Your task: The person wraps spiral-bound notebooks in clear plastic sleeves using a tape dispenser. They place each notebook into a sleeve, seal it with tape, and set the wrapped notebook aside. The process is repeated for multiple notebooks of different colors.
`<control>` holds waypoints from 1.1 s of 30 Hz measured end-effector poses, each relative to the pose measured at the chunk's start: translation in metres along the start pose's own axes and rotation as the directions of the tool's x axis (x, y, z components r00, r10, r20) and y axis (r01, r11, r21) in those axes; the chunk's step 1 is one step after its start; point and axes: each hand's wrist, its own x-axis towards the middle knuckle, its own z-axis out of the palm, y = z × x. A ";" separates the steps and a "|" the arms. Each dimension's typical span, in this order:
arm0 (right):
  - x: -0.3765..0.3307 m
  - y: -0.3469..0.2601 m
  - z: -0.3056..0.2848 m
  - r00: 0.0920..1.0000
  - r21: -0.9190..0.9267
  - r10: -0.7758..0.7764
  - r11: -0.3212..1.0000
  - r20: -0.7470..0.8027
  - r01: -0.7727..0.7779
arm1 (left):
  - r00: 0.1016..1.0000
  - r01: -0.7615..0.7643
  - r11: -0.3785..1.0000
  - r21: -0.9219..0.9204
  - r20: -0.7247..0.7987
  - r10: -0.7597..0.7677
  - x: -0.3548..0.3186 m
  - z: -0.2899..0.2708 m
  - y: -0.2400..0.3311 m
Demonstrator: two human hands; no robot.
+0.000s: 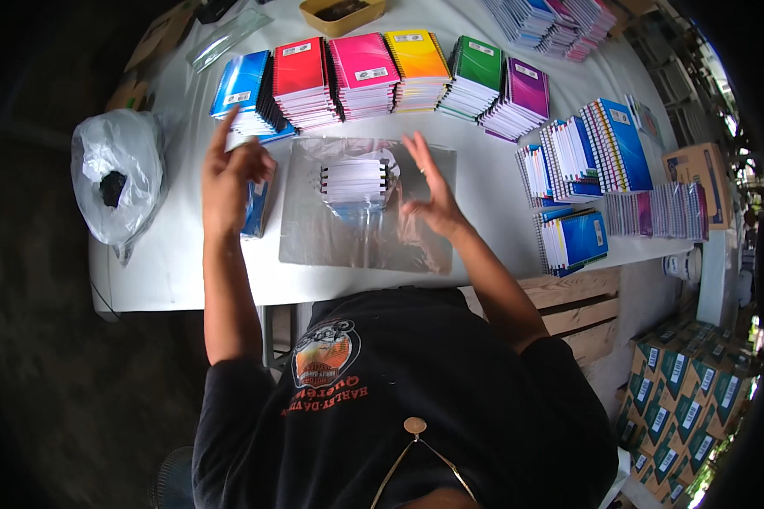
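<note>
Head view: hands (226, 182) (437, 202) flank notebooks (354, 180); yellow tray (348, 28) holds dark contents (339, 9).

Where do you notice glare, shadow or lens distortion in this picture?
In the head view, glare streaks the clear plastic sheet; in the head view, the floor at left sinks into shadow; in the head view, fisheye distortion bows the white table's edge, and the corners go black.

Head camera: worn on the person's head, facing steeply down, upright.
Shirt (467, 365): seen from above, close to the lens, filling the lower middle.
Table (157, 276): farther off, its near edge crossing just below mid-view.
Hands: left hand (229, 178) and right hand (441, 208), either side of centre.
Rim: fisheye curve, dark border.
</note>
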 end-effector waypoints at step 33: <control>-0.010 -0.002 0.099 0.963 -0.817 -0.250 0.573 -0.103 0.061 | 0.989 -0.030 0.999 0.016 0.143 0.028 0.000 0.042 -0.039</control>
